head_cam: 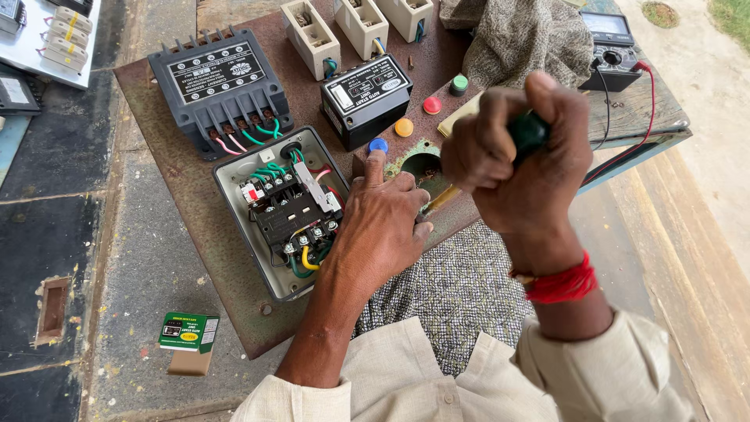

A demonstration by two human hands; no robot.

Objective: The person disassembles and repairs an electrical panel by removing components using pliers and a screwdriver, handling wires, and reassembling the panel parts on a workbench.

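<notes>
1. Open starter box (273, 211) lies at the rusty panel (187, 219)'s lower left part.
2. Left hand (379, 227) rests flat on the panel, fingers loosely together, beside the box.
3. Right hand (523, 160), fingers clamped around a green-handled screwdriver (527, 133), hovers over the panel's right edge.

Daylight is falling evenly over a dark stone floor (86, 234), its slabs speckled with paint and showing a small rectangular hole (53, 309) at the left. A pale concrete strip (687, 258) is running along the right, with a patch of grass (730, 16) showing beyond. A weathered wooden surface (637, 105) with a blue edge is standing at upper right.
</notes>
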